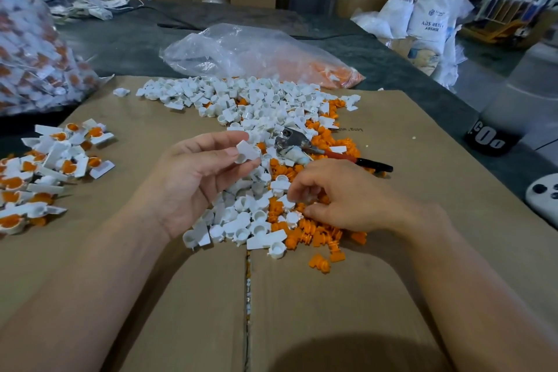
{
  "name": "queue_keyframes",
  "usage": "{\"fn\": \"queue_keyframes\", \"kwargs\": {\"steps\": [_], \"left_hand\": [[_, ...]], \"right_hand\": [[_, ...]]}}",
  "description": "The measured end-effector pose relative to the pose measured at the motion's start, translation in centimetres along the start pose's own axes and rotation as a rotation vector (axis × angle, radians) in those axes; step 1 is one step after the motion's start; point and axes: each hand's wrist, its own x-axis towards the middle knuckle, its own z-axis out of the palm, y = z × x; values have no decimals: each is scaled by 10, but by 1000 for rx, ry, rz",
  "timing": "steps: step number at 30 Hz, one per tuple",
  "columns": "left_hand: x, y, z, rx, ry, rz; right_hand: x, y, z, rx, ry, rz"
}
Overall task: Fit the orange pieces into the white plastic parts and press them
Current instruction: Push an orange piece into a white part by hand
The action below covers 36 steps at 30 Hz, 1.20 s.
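The left hand (193,172) pinches one white plastic part (246,152) above the cardboard (392,251) centre; the right hand (341,196) (fingers curled) digs into the orange pieces (314,235), grip contents unclear; finished pieces (57,166) lie at the left edge

Light: even, bright indoor light across the flat brown cardboard sheet (392,190).
Shadow: a dark rounded patch on the cardboard at the bottom edge.
Glare: soft sheen on the crumpled clear plastic bag (229,48).
Blur: far background soft.
Distortion: wide-angle bending at the edges.
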Motion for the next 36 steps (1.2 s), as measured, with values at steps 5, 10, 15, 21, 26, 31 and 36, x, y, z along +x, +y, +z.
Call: {"fn": "queue_keyframes", "kwargs": {"steps": [5,10,15,21,26,31,36], "left_hand": [[-1,0,3,-47,23,-5],[-2,0,4,-53,43,-3],[-5,0,7,11,46,-21],[-5,-1,8,-24,15,-72],[-7,-1,9,-16,-6,-82],[-8,-2,10,11,-27,-83],[-7,-3,9,25,-30,-81]], "right_hand": [[0,0,0,15,12,17],[0,0,0,18,21,14],[0,0,-1,30,111,-8],[0,-5,0,232,306,4],[0,-11,3,427,459,-9],[2,-16,4,557,537,-25],[4,-16,9,599,473,-39]]}}
